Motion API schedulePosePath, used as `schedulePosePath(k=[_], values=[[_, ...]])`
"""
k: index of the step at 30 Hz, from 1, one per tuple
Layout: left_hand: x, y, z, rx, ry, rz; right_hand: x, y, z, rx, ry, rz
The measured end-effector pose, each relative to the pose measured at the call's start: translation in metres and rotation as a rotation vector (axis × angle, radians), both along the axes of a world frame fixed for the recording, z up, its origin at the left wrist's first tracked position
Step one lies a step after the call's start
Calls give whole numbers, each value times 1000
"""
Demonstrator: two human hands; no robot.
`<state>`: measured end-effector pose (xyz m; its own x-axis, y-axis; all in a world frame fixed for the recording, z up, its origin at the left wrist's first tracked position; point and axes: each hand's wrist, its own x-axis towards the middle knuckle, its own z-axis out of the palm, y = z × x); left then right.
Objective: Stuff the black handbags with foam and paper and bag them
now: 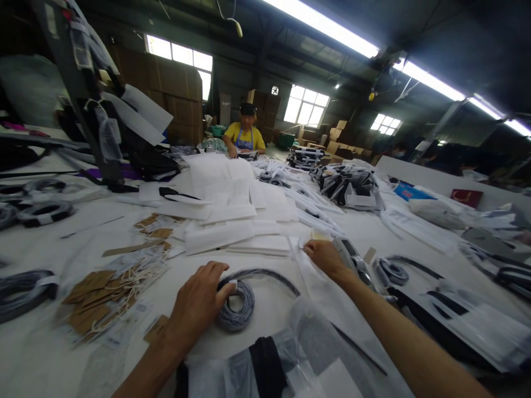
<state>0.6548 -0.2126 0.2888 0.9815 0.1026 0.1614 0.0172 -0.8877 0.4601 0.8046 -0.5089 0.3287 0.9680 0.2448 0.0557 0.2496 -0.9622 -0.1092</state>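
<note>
My left hand (202, 298) lies over the upper left edge of a dark coil (236, 309) wrapped in clear film. Its fingers are spread, and the thumb touches the coil by a small white label (233, 285). A dark strip (269, 272) arcs away from the coil to the right. My right hand (326, 255) is closed in a pinch above white sheeting; whatever lies between its fingertips is too small to make out. Just right of that hand stands a grey dispenser-like device (352, 257), partly behind my forearm. Below the coil lies a film-wrapped item with a black band (267, 365).
Brown cardboard tags (89, 298) with white strings spread on the left. White sheets (232, 193) are stacked ahead. More coils (25, 293) lie far left. A thin dark pointed tool (359, 348) rests near my right forearm. Across the table sits a person in yellow (244, 135).
</note>
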Motion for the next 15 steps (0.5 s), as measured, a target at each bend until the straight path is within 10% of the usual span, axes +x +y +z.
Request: schedulePosePath(k=[7, 15], values=[[-13, -21, 32, -210, -391, -214, -66, 35, 45, 961, 388, 117], [-24, -32, 49, -716, -13, -132, -100, 67, 50, 1195, 680, 182]])
